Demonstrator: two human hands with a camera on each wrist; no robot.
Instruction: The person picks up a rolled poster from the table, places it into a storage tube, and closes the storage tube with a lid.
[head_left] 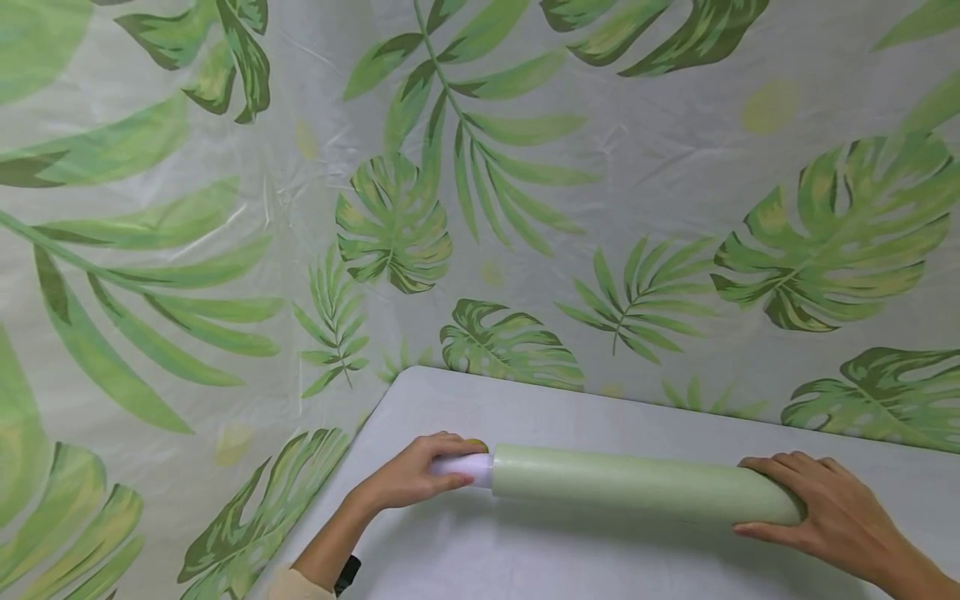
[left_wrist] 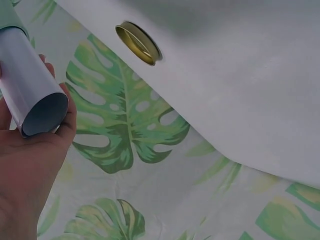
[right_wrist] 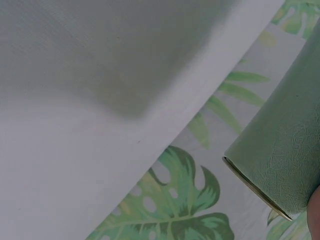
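A long pale green tube point(head_left: 637, 482) is held level over the white table, one hand at each end. Its left end has a narrower white inner tube point(head_left: 474, 470) sticking out, and my left hand point(head_left: 408, 473) grips this between thumb and fingers. In the left wrist view the inner tube's end point(left_wrist: 46, 114) is open and hollow. My right hand point(head_left: 832, 510) is wrapped round the green tube's right end. That end shows a thin gold rim point(right_wrist: 257, 191) in the right wrist view. A gold metal ring-shaped lid point(left_wrist: 139, 43) stands on edge near the table's edge, mostly hidden behind my left hand in the head view.
The white table point(head_left: 600, 417) has a rounded far-left corner. Behind and to its left hangs a pale sheet point(head_left: 652, 200) printed with green leaves, close against the table edges. A black band point(head_left: 347, 575) sits at my left wrist.
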